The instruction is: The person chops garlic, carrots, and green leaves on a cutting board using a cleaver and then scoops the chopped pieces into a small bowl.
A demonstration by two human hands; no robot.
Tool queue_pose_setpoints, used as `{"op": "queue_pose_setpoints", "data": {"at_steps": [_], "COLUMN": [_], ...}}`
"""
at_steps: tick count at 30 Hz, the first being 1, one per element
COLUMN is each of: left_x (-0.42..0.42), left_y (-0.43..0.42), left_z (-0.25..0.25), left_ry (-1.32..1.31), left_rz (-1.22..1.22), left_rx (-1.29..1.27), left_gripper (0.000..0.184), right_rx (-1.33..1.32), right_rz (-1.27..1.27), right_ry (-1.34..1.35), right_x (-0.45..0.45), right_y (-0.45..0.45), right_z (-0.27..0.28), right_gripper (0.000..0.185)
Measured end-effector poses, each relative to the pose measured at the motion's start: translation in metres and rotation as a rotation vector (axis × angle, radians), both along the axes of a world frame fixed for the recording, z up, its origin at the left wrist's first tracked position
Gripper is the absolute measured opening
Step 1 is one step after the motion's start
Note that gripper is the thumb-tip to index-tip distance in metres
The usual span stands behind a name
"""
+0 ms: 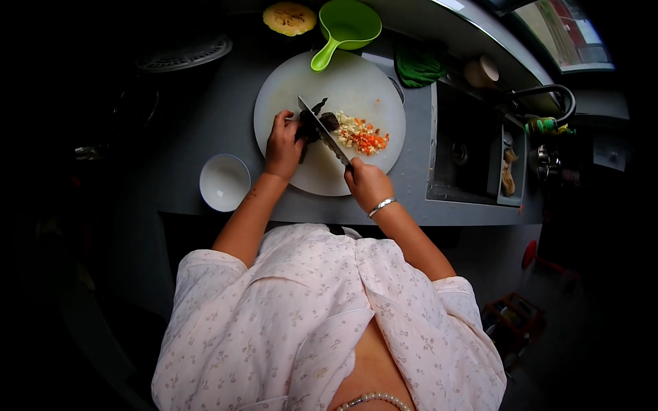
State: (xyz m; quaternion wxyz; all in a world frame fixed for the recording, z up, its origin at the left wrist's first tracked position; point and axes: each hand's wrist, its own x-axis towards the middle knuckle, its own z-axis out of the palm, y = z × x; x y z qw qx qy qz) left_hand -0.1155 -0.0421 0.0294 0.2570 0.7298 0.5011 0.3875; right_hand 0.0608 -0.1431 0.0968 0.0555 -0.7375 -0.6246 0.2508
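Note:
On a round white cutting board, my right hand is wrapped round the handle of a knife. Its blade points up and to the left, across some dark food. My left hand lies at the left side of this dark food, its fingers curled against it. Dark pieces are on both sides of the blade. To the right of the knife is a small heap of chopped orange and pale bits, spread on the board.
A white bowl stands left of the board. Behind are a green strainer or scoop, its handle over the board's edge, and a cut yellow squash. A green cloth and a dark sink are at right.

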Motion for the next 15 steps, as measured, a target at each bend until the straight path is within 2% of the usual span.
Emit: {"op": "queue_pose_setpoints", "data": {"at_steps": [2,4,8,10,14,15], "left_x": [-0.002,-0.002,-0.003,-0.004,-0.011,-0.013], "left_y": [0.002,0.002,0.000,0.004,0.008,0.009], "left_z": [-0.007,-0.003,-0.009,-0.010,-0.008,-0.003], "left_ry": [0.029,0.191,0.208,0.141,0.038,-0.069], "left_rz": [-0.023,0.014,-0.009,-0.040,-0.065,-0.068], "left_rx": [0.029,0.168,0.115,0.003,-0.023,-0.034], "left_gripper": [0.031,0.026,0.025,0.021,0.021,0.022], "right_rx": [0.000,0.000,0.050,0.071,0.193,0.214], "right_rz": [0.003,0.008,-0.012,-0.019,-0.058,-0.089], "right_ry": [-0.019,-0.038,-0.039,-0.051,0.067,0.126], "right_x": [-0.004,-0.008,-0.010,-0.009,0.002,0.004], "right_y": [0.001,0.003,0.009,0.010,0.001,-0.003], "right_z": [-0.003,-0.010,-0.017,-0.017,-0.016,-0.012], "right_gripper": [0.017,0.017,0.017,0.018,0.015,0.014]}}
